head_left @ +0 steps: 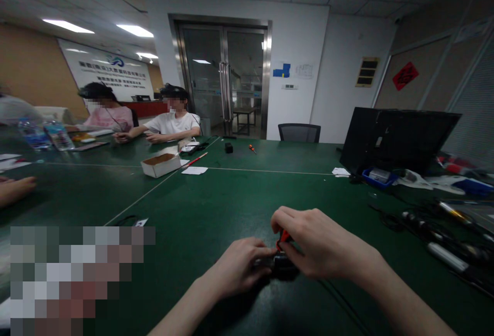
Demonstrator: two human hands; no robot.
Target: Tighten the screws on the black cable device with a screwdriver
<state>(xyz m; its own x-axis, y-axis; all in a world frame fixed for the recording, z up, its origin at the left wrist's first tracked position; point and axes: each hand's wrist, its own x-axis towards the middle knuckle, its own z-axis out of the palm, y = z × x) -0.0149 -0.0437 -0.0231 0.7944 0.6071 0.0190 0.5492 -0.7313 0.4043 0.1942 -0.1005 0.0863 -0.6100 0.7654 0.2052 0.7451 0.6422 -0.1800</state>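
Note:
My left hand (pixel 247 264) has its fingers closed around one end of a black, rod-like object (pixel 284 263) low over the green table; the grip covers much of its shape. Pinched in my right hand (pixel 311 241) is a small screwdriver (pixel 284 237) with a red-orange handle, held upright over the black object. Its lower end touches or sits just above that object; which one, I cannot tell. A dark cable (pixel 339 302) runs from near the black object toward the bottom edge.
An orange screwdriver (pixel 252 148) and a black block (pixel 229 147) lie farther back. An open white box (pixel 161 164) stands left. On the right are a monitor (pixel 397 140), a blue tray (pixel 379 177) and several corded tools (pixel 447 256). Other people sit along the left side.

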